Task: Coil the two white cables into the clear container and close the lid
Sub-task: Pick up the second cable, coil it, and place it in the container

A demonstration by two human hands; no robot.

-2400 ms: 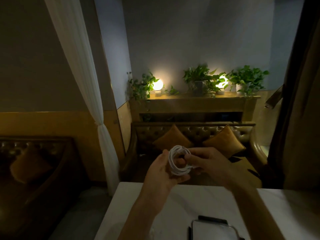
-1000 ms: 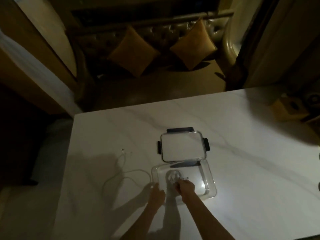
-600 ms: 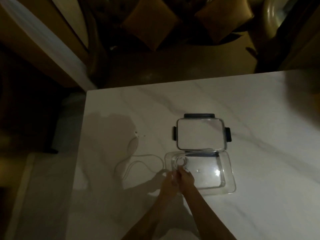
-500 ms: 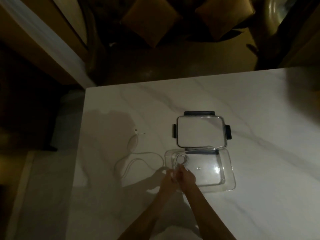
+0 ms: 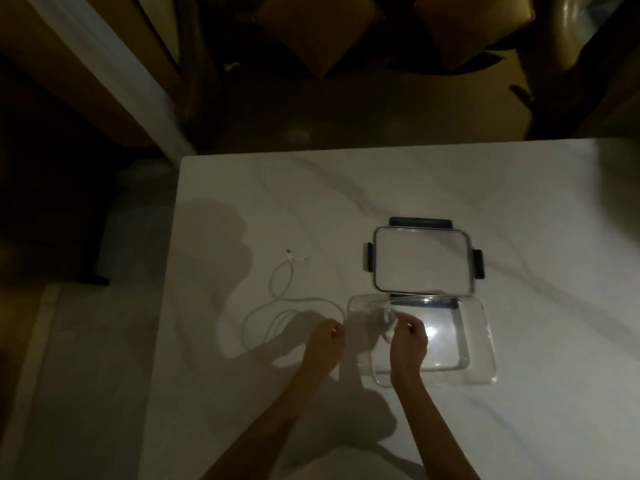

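The clear container (image 5: 483,344) stands open on the white table, close to me. One white cable lies coiled (image 5: 382,317) in its far left corner. My right hand (image 5: 408,344) hovers over the container, its loosely curled fingertips just right of the coil and apart from it. The clear lid (image 5: 422,261) with dark clips lies flat behind the container. The second white cable (image 5: 277,296) sprawls loose on the table to the left. My left hand (image 5: 325,342) rests at its near end with curled fingers; in the dim light the grip is unclear.
The marble table (image 5: 519,427) has its left edge near the loose cable and its far edge beyond the lid. Past it stands a dark sofa with two orange cushions (image 5: 318,36). My arms cast shadows left of the container.
I carried the coiled cable down from in front of me into the container. In the last half second my hands parted: the left went left to the loose cable, the right drew away from the coil.
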